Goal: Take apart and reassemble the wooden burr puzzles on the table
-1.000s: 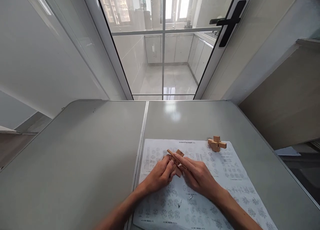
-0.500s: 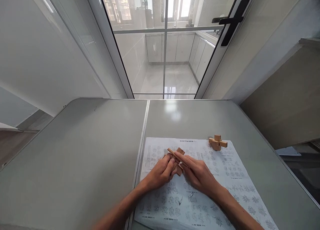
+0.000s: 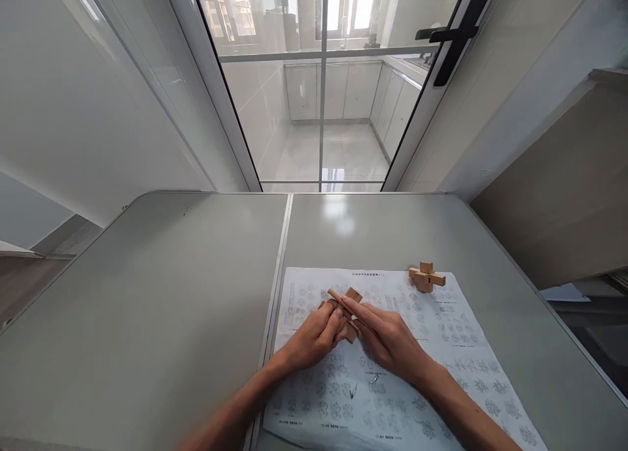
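Note:
Over the printed sheet (image 3: 314, 385), both hands meet around several wooden puzzle pieces (image 3: 354, 295). My left hand (image 3: 316, 333) is closed on the pieces from the left, thumb on top. From the right, my right hand (image 3: 392, 340) grips a slim wooden stick (image 3: 335, 295) that slants up and left across the others. Fingers hide much of the pieces, so how they fit together cannot be made out. A wooden burr puzzle (image 3: 426, 277), cross-shaped, sits apart on the sheet's upper right corner.
The grey table (image 3: 147, 320) has a metal seam (image 3: 282, 241) just left of the sheet. Beyond its far edge stands a glazed door (image 3: 321, 110) with a black handle (image 3: 458, 38). A brown panel (image 3: 564, 189) is at the right.
My hands stay closed on the wooden pieces with hardly any movement. The view shifts slightly; the burr puzzle stays in place on the sheet.

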### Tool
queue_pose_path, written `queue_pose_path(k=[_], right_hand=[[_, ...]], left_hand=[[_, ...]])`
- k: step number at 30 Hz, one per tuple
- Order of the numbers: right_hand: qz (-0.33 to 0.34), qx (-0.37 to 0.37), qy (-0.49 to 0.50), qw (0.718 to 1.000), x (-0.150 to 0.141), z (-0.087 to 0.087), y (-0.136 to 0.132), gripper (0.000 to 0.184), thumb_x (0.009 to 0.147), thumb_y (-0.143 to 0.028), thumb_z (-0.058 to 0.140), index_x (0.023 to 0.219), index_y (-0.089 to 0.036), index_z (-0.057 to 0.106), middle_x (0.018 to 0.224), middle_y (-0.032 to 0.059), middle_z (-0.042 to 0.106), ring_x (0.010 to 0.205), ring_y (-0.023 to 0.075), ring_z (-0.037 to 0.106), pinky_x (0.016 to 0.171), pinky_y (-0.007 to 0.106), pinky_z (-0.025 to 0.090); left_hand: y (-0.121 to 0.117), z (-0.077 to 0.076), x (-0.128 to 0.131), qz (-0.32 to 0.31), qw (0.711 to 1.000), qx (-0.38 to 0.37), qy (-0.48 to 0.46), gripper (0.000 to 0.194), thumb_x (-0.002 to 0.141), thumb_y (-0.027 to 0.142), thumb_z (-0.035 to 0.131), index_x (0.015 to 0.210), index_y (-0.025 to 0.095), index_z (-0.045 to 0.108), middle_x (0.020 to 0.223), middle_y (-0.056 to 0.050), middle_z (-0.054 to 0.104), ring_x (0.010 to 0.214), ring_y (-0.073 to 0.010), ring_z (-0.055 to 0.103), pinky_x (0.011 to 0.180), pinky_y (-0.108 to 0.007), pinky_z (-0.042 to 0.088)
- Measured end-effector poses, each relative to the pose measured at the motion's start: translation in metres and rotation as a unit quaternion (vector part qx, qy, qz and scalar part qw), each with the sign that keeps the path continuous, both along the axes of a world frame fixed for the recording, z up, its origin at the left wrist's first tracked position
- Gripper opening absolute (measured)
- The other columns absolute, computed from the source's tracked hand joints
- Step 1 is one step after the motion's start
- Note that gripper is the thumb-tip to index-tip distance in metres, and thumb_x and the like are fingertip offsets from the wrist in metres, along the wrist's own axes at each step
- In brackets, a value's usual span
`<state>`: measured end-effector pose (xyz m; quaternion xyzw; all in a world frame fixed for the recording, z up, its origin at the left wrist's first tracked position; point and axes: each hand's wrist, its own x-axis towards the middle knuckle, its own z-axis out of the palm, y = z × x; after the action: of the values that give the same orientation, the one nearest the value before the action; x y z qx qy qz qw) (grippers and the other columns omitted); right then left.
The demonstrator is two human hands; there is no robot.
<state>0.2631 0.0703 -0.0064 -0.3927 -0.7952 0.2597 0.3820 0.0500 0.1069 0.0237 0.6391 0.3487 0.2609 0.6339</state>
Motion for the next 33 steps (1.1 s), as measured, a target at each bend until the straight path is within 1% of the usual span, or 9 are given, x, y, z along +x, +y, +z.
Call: queue_pose_path(k=[3,6,12,19,23,25,29,31,33], right_hand=[[0.002,0.004,0.003,1.0,0.001,-0.001,0.0,0.062,0.11,-0.014,0.042,0.169,-0.032,0.033,0.094,0.0041,0.07,0.072,0.0178,0.064,0.067,0.03,0.057],[0.0,0.002,0.004,1.0,0.002,-0.004,0.0,0.062,0.111,-0.015,0.042,0.169,-0.032,0.033,0.097,0.005,0.071,0.072,0.0178,0.065,0.067,0.03,0.058],[-0.002,0.007,-0.008,1.0,0.003,-0.007,0.0,0.059,0.112,-0.017,0.04,0.169,-0.03,0.033,0.1,0.0061,0.073,0.074,0.018,0.067,0.068,0.03,0.059],[-0.004,-0.006,-0.015,1.0,0.003,-0.001,0.0,0.059,0.112,-0.018,0.039,0.169,-0.03,0.034,0.096,0.005,0.071,0.073,0.018,0.066,0.068,0.03,0.059],[0.001,-0.039,-0.004,0.999,0.002,0.006,0.0,0.059,0.112,-0.019,0.04,0.169,-0.035,0.034,0.101,0.005,0.072,0.075,0.0181,0.066,0.07,0.031,0.059],[-0.004,-0.042,0.006,0.999,0.0,0.005,-0.001,0.058,0.112,-0.022,0.044,0.168,-0.036,0.035,0.106,0.0054,0.072,0.072,0.0172,0.066,0.066,0.03,0.057],[-0.059,-0.052,0.018,0.997,-0.004,-0.001,-0.004,0.063,0.109,-0.029,0.056,0.167,-0.031,0.032,0.099,0.0033,0.073,0.055,0.0129,0.057,0.054,0.027,0.052],[-0.093,-0.07,0.032,0.993,-0.005,-0.003,-0.005,0.063,0.107,-0.032,0.059,0.164,-0.028,0.032,0.102,0.0044,0.073,0.053,0.0121,0.056,0.051,0.027,0.052],[-0.119,-0.078,0.04,0.989,-0.005,-0.002,-0.005,0.053,0.105,-0.033,0.061,0.154,-0.027,0.041,0.109,0.0062,0.073,0.058,0.0127,0.059,0.051,0.026,0.051]], left_hand=[[0.002,0.003,0.0,-0.016,1.0,0.007,0.016,0.027,0.108,0.036,0.041,0.086,0.022,0.048,0.069,0.004,0.046,0.064,-0.0149,0.042,0.062,-0.029,0.038],[0.003,0.003,-0.001,-0.026,0.999,0.012,0.039,0.027,0.108,0.036,0.038,0.086,0.022,0.046,0.071,0.003,0.047,0.065,-0.0144,0.042,0.063,-0.029,0.038],[0.002,0.003,-0.002,-0.017,0.997,0.031,0.069,0.031,0.108,0.038,0.038,0.082,0.022,0.045,0.07,0.003,0.046,0.068,-0.0149,0.044,0.064,-0.029,0.041],[0.003,0.006,-0.001,-0.016,0.998,0.021,0.05,0.033,0.109,0.04,0.039,0.082,0.022,0.046,0.071,0.003,0.047,0.064,-0.0137,0.042,0.059,-0.027,0.038],[0.003,0.005,0.001,-0.019,1.0,-0.02,0.006,0.036,0.109,0.046,0.043,0.083,0.022,0.046,0.07,0.004,0.045,0.058,-0.0114,0.036,0.054,-0.027,0.033],[0.004,0.003,0.001,-0.019,0.998,-0.059,-0.028,0.037,0.108,0.052,0.046,0.087,0.022,0.047,0.069,0.005,0.044,0.055,-0.0098,0.031,0.051,-0.026,0.03],[0.006,-0.003,-0.001,0.002,0.983,-0.148,-0.112,0.039,0.104,0.059,0.052,0.099,0.02,0.05,0.067,0.008,0.04,0.05,-0.0073,0.023,0.046,-0.023,0.022],[0.008,-0.006,-0.002,0.027,0.975,-0.173,-0.138,0.041,0.102,0.06,0.056,0.102,0.019,0.051,0.065,0.009,0.04,0.049,-0.0065,0.021,0.045,-0.021,0.02],[0.009,-0.008,-0.003,0.054,0.969,-0.186,-0.153,0.042,0.101,0.06,0.059,0.103,0.019,0.052,0.065,0.009,0.041,0.048,-0.0058,0.021,0.045,-0.02,0.019]])
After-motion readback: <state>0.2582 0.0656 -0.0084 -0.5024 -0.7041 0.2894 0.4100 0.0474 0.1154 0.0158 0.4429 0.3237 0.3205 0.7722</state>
